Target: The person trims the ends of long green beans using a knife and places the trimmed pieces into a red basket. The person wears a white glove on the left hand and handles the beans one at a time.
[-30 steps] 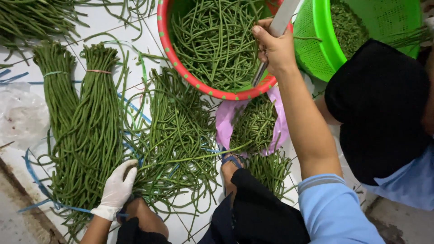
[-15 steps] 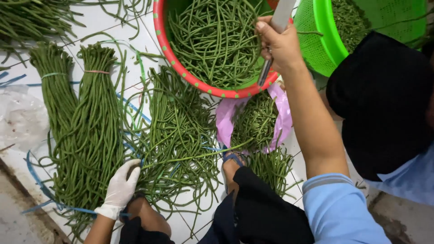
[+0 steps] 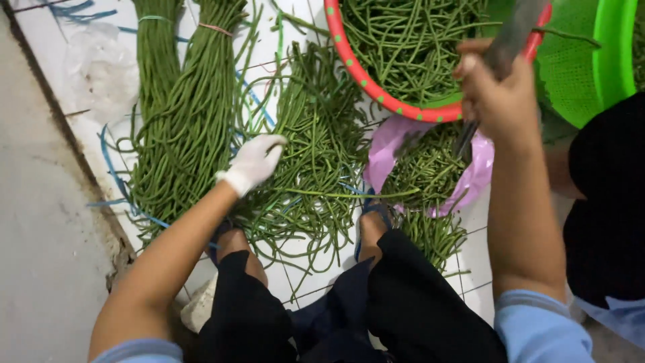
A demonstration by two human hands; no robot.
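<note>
- Step in hand, as judged: sorting and cutting long green beans on a white tiled floor [image 3: 60, 94]. The next move appears to call for drawing a handful from the loose pile toward the knife hand and keeping the stalks aligned.
- Loose pile of long beans [image 3: 316, 141]: lies in the middle of the floor, just beyond the person's knees, stalks fanned and crossing.
- Tied bundles of long beans [image 3: 178, 114]: lie left of the loose pile, stalks parallel, bound at the far end with thin bands, one greenish and one pinkish.
- Red basin [image 3: 376, 94]: far right of centre, round, with green spots on the rim, filled with beans.
- Green basket [image 3: 615, 60]: at the far right edge, bright green, perforated wall, touching or just beside the red basin; which cannot be told.
- Pink plastic bag [image 3: 386, 151]: lies open below the red basin, holding short cut bean pieces; more pieces lie near it on the floor.
- Clear plastic wrapper [image 3: 101, 64]: crumpled, far left on the floor; no label can be made out.
- Blue plastic strips [image 3: 111, 168]: thin, lying under and beside the bundles.
- Right hand [image 3: 500, 101]: bare, fingers closed firmly around the handle of a knife [image 3: 510, 40], raised over the red basin's rim.
- Left hand [image 3: 255, 161]: in a white glove, fingers loosely curled, resting on the left edge of the loose pile; whether it pinches any stalks cannot be told.
</note>
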